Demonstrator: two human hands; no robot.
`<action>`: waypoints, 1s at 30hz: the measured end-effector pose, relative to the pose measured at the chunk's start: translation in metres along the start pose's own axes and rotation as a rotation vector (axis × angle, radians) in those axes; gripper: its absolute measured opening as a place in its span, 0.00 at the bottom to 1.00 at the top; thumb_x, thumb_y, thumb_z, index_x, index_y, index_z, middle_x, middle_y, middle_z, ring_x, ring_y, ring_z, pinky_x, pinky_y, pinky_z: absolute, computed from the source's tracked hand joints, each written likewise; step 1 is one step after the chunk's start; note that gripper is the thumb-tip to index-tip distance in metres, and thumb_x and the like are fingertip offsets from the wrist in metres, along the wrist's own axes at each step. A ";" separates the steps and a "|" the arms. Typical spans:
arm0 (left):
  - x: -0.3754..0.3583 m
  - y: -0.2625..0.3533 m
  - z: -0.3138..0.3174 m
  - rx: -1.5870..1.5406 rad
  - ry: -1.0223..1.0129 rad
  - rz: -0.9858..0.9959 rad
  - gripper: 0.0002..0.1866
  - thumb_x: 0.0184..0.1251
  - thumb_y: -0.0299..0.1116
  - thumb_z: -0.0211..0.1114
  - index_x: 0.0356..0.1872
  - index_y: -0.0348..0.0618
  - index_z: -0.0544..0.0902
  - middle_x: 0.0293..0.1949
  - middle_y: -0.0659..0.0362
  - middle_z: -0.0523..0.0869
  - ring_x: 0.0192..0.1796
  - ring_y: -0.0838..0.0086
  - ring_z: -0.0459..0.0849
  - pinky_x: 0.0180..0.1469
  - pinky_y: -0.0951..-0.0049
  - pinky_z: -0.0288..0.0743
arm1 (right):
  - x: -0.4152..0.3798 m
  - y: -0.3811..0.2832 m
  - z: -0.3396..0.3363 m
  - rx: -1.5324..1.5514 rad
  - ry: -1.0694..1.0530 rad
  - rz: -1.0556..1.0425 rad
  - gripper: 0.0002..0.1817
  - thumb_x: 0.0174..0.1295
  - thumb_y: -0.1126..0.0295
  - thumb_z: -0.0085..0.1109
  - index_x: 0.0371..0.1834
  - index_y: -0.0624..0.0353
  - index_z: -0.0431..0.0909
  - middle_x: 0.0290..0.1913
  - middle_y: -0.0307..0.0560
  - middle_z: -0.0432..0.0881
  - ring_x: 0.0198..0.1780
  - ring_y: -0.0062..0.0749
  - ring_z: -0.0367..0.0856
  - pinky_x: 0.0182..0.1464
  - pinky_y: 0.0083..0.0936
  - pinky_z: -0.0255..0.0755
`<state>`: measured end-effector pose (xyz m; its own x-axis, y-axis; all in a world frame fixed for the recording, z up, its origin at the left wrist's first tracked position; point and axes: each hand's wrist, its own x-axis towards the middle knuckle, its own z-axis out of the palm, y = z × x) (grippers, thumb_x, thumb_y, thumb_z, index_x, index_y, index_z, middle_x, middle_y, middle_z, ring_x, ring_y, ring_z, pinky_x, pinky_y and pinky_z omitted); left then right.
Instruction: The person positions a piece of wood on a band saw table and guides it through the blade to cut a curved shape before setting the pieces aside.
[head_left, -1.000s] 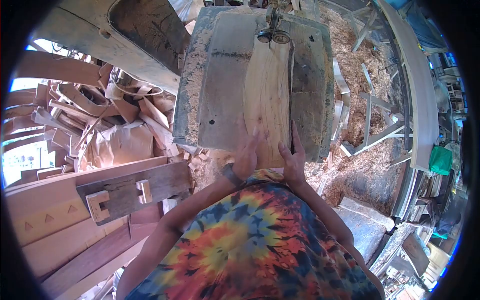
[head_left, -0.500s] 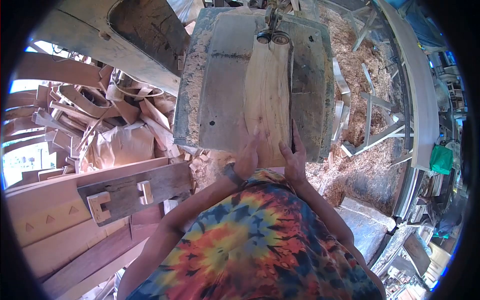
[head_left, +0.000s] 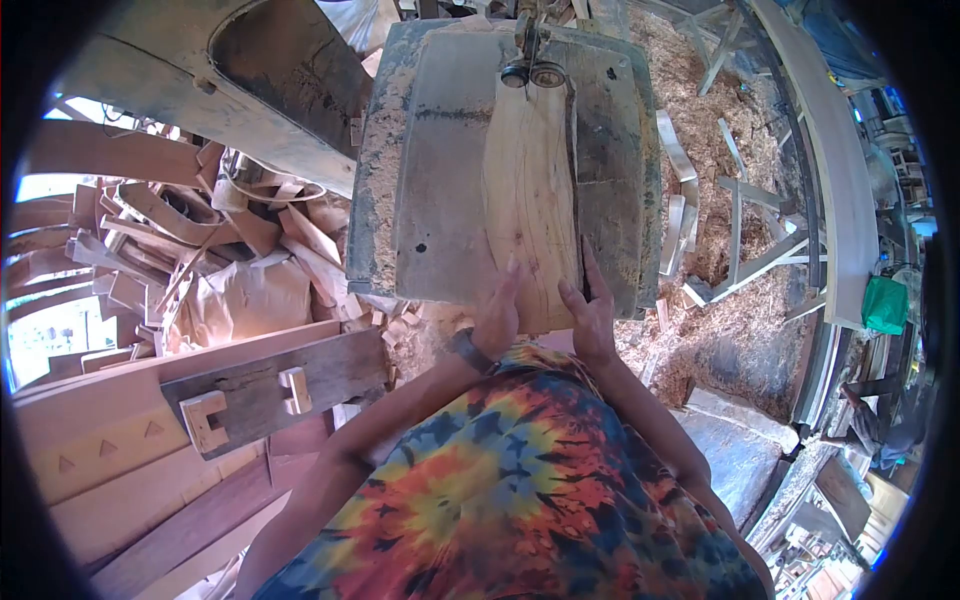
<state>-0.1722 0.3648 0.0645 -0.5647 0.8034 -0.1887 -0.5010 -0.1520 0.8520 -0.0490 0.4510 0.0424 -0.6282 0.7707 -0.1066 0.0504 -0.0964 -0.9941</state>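
A long wooden board (head_left: 528,190) with curved sides and pencil lines lies on the dusty machine table (head_left: 445,180). Its far end is under the round guide rollers (head_left: 533,75) of the saw. My left hand (head_left: 495,318) holds the near left side, with the thumb pointing forward on the wood. At the near right side, my right hand (head_left: 594,318) grips the edge, its index finger stretched along it and its thumb towards the top face. The undersides of both hands are hidden. A dark band is on my left wrist.
Wood offcuts (head_left: 160,245) are heaped at the left, above a dark plank with two blocks (head_left: 275,385). The machine's large housing (head_left: 180,60) stands at the upper left. Sawdust and strips (head_left: 735,230) cover the floor at right. A person's arm (head_left: 860,420) shows at far right.
The view has shifted slightly, with the rollers and far end of the board now further left in it. A person's arm has come into sight at the far right. Both hands keep their places.
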 end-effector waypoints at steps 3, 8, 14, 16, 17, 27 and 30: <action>0.000 -0.003 0.002 0.031 -0.017 0.011 0.42 0.82 0.43 0.47 0.80 0.37 0.32 0.77 0.44 0.59 0.75 0.57 0.67 0.76 0.60 0.62 | 0.000 0.001 -0.003 0.036 0.015 0.026 0.41 0.67 0.66 0.61 0.80 0.69 0.54 0.75 0.60 0.67 0.74 0.39 0.66 0.76 0.33 0.57; 0.005 -0.011 0.004 -0.026 -0.003 0.020 0.41 0.82 0.42 0.46 0.80 0.35 0.33 0.76 0.43 0.59 0.74 0.58 0.68 0.75 0.60 0.63 | 0.003 -0.001 -0.008 0.055 0.020 0.041 0.41 0.67 0.67 0.62 0.80 0.69 0.55 0.74 0.61 0.68 0.74 0.38 0.67 0.75 0.32 0.59; 0.008 -0.022 0.000 -0.096 -0.011 0.049 0.40 0.85 0.35 0.44 0.80 0.38 0.26 0.76 0.42 0.60 0.74 0.59 0.68 0.75 0.61 0.63 | 0.006 0.004 -0.010 0.049 0.039 0.018 0.41 0.67 0.66 0.63 0.79 0.69 0.56 0.74 0.60 0.69 0.73 0.39 0.67 0.75 0.32 0.58; 0.008 -0.020 0.004 -0.077 0.006 0.051 0.40 0.85 0.35 0.44 0.79 0.38 0.26 0.75 0.42 0.61 0.74 0.59 0.68 0.75 0.62 0.64 | 0.008 0.000 -0.011 0.089 0.014 0.018 0.41 0.67 0.66 0.63 0.79 0.70 0.56 0.74 0.60 0.69 0.73 0.39 0.67 0.75 0.32 0.58; 0.008 -0.019 0.006 -0.062 0.024 0.055 0.40 0.84 0.35 0.44 0.79 0.38 0.26 0.75 0.42 0.61 0.74 0.59 0.69 0.75 0.62 0.64 | 0.009 0.001 -0.013 0.089 0.017 0.018 0.41 0.67 0.66 0.63 0.79 0.70 0.56 0.74 0.60 0.69 0.73 0.39 0.67 0.75 0.32 0.58; 0.010 -0.018 0.015 0.000 0.041 0.075 0.40 0.82 0.41 0.45 0.80 0.33 0.34 0.76 0.43 0.57 0.76 0.59 0.66 0.77 0.62 0.60 | 0.014 0.000 -0.021 0.039 0.000 -0.023 0.40 0.67 0.65 0.63 0.79 0.71 0.57 0.72 0.60 0.71 0.71 0.37 0.70 0.74 0.31 0.60; 0.012 -0.025 0.012 0.088 0.080 0.079 0.41 0.82 0.41 0.46 0.80 0.33 0.33 0.77 0.43 0.57 0.75 0.58 0.66 0.76 0.61 0.62 | 0.016 0.001 -0.024 0.033 -0.005 -0.022 0.40 0.67 0.65 0.63 0.79 0.71 0.57 0.71 0.60 0.73 0.70 0.37 0.71 0.73 0.31 0.61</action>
<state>-0.1585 0.3851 0.0469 -0.6523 0.7420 -0.1548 -0.3958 -0.1593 0.9044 -0.0403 0.4779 0.0391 -0.6325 0.7699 -0.0850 0.0116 -0.1003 -0.9949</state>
